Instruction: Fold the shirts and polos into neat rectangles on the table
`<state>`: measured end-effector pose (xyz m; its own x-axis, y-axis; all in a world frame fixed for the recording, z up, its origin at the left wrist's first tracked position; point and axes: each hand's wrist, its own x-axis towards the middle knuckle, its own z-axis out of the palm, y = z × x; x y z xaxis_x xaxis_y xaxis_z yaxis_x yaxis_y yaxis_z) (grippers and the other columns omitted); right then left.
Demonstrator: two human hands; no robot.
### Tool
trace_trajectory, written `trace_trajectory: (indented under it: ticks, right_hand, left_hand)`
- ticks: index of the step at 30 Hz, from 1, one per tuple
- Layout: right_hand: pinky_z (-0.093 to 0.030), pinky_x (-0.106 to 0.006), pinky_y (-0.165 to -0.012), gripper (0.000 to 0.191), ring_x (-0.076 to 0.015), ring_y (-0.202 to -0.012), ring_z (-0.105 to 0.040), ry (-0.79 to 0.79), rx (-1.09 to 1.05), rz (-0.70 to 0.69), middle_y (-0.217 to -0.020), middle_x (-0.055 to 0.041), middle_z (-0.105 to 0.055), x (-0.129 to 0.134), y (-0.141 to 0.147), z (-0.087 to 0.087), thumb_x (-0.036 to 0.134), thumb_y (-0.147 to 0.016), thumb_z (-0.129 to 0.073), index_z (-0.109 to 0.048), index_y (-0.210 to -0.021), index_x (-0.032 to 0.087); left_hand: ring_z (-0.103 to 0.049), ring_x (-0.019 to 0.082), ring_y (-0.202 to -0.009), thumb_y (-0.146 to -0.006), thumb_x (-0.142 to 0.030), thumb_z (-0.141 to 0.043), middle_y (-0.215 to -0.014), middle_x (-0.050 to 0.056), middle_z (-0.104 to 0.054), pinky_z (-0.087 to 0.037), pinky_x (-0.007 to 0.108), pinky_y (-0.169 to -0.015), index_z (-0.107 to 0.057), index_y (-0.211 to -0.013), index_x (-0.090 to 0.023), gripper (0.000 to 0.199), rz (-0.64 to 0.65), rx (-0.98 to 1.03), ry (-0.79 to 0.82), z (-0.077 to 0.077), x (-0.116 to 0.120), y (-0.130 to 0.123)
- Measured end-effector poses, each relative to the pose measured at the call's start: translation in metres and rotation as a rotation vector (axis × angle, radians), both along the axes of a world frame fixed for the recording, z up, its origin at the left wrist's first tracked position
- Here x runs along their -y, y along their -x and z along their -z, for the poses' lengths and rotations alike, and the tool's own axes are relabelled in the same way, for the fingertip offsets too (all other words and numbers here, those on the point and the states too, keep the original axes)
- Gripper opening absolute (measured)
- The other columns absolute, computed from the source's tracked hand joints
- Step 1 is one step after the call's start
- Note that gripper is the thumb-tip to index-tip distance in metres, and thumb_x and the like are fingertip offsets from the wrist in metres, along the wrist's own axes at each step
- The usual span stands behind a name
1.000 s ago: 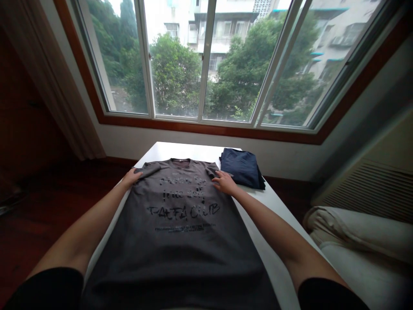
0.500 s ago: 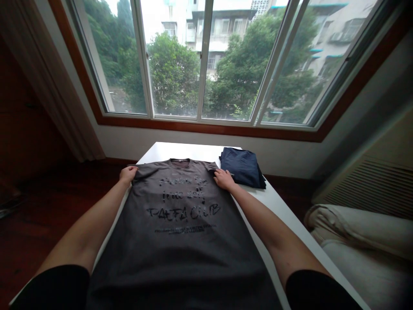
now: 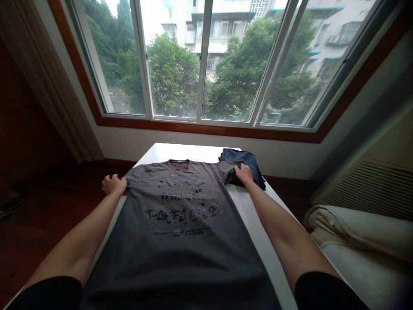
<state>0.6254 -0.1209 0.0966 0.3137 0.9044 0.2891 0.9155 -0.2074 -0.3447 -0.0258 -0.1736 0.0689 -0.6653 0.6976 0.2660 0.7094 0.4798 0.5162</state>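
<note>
A dark grey T-shirt [image 3: 180,241] with black lettering lies front up, its collar toward the window and both sleeves spread sideways. My left hand [image 3: 114,184] is at the end of the left sleeve, fingers curled, gripping its edge beyond the table's left side. My right hand [image 3: 244,173] pinches the hem of the right sleeve, which reaches over part of a folded dark blue cloth stack [image 3: 254,161]. The shirt's lower end runs out of the bottom of the view.
A white table [image 3: 148,155] carries the shirt and stack. Beyond it are a wall and a wood-framed window [image 3: 206,127]. A curtain [image 3: 61,86] hangs at the left. Rolled beige bedding [image 3: 355,232] lies to the right of the table.
Both hands have moved outward, the left one also toward me. The sleeves, earlier bunched near the shoulders, are now drawn out sideways, and the right one partly covers the blue stack.
</note>
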Motion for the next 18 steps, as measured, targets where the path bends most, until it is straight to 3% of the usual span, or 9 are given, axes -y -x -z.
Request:
trace_trajectory:
  ticks: [3, 5, 7, 10, 14, 18]
  right_hand:
    - [-0.044, -0.04, -0.102, 0.05, -0.0299, -0.123, -0.06, -0.034, 0.008, 0.035, -0.14, -0.0299, -0.058, 0.004, 0.0, -0.001, 0.037, -0.106, -0.042, -0.061, -0.137, 0.003]
    - [-0.04, -0.043, -0.109, 0.049, -0.0321, -0.133, -0.054, -0.073, 0.043, -0.012, -0.149, -0.0266, -0.053, 0.005, 0.01, -0.001, 0.033, -0.104, -0.043, -0.059, -0.142, 0.006]
    - [-0.033, -0.043, -0.117, 0.048, -0.0325, -0.141, -0.046, -0.114, 0.11, -0.152, -0.155, -0.0213, -0.049, 0.004, 0.028, -0.001, 0.029, -0.103, -0.046, -0.059, -0.145, 0.011]
    - [-0.027, -0.039, -0.123, 0.044, -0.0287, -0.142, -0.045, -0.123, 0.196, -0.43, -0.155, -0.0144, -0.051, 0.0, 0.065, 0.003, 0.029, -0.102, -0.048, -0.063, -0.142, 0.016]
    - [-0.029, -0.036, -0.123, 0.047, -0.0265, -0.144, -0.044, -0.014, 0.215, -0.639, -0.158, -0.0132, -0.049, -0.009, 0.114, 0.021, 0.039, -0.104, -0.053, -0.06, -0.146, 0.018]
    - [-0.03, -0.043, -0.123, 0.059, -0.0296, -0.151, -0.035, 0.191, 0.183, -0.594, -0.166, -0.0133, -0.037, -0.017, 0.141, 0.045, 0.052, -0.105, -0.051, -0.05, -0.156, 0.022]
  left_hand:
    - [-0.043, 0.04, -0.135, -0.088, -0.033, -0.054, -0.148, 0.023, -0.051, -0.034, 0.055, -0.112, -0.069, -0.13, -0.011, 0.05, 0.153, -0.187, 0.005, -0.001, -0.005, -0.016]
    - [-0.042, 0.039, -0.136, -0.088, -0.03, -0.054, -0.145, 0.021, -0.055, -0.026, 0.057, -0.117, -0.072, -0.125, -0.013, 0.044, 0.275, -0.29, 0.019, -0.001, -0.011, -0.03]
    - [-0.04, 0.039, -0.138, -0.089, -0.029, -0.054, -0.144, 0.019, -0.057, -0.018, 0.059, -0.121, -0.075, -0.12, -0.015, 0.04, 0.389, -0.374, 0.031, 0.001, -0.019, -0.045]
    - [-0.034, 0.038, -0.144, -0.092, -0.032, -0.054, -0.151, 0.019, -0.054, -0.02, 0.055, -0.121, -0.074, -0.123, -0.015, 0.041, 0.52, -0.405, 0.085, 0.007, -0.033, -0.071]
    - [-0.021, 0.042, -0.154, -0.095, -0.046, -0.055, -0.162, 0.022, -0.041, -0.018, 0.057, -0.122, -0.065, -0.14, -0.013, 0.056, 0.605, -0.349, 0.195, 0.016, -0.049, -0.109]
    - [-0.01, 0.05, -0.157, -0.095, -0.066, -0.047, -0.17, 0.023, -0.026, -0.015, 0.071, -0.119, -0.05, -0.156, -0.017, 0.078, 0.621, -0.254, 0.308, 0.028, -0.06, -0.139]
